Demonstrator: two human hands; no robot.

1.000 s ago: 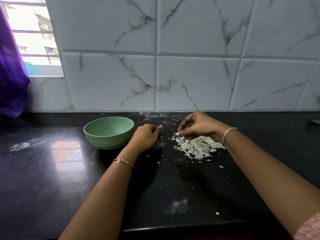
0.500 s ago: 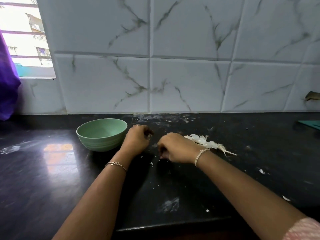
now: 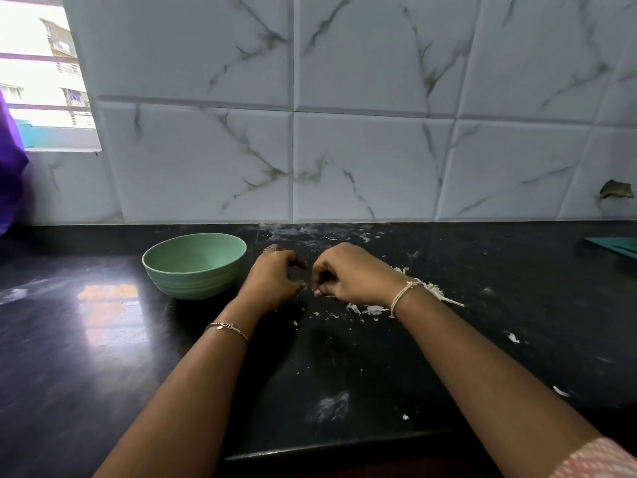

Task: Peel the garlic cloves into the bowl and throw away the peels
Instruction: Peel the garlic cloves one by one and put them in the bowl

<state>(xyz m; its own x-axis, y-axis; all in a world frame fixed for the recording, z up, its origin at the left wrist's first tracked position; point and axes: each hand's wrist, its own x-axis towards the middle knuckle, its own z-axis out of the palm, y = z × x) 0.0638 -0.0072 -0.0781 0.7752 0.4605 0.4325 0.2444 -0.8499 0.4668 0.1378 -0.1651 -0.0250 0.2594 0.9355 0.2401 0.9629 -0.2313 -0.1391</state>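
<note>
Left of centre, our pale green ribbed bowl [image 3: 193, 286] sits just beside the hands, handy for dropping cloves, though none show. Our left hand [image 3: 275, 281] is curled, and we cannot tell what it holds. Our right hand [image 3: 348, 277] curls over the white papery garlic peels [image 3: 374, 309] on the glossy black counter [image 3: 103, 357], probably gathering them for binning. We cannot tell its grip either.

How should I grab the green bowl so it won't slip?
Pinch the bowl at its rim on the right side, thumb inside and fingers outside, coming down from above. It stands upright with its mouth open, and its wall curves in toward a smaller base, so the outside probably gives little to hold. The right side is also the one nearest the left hand.
</note>
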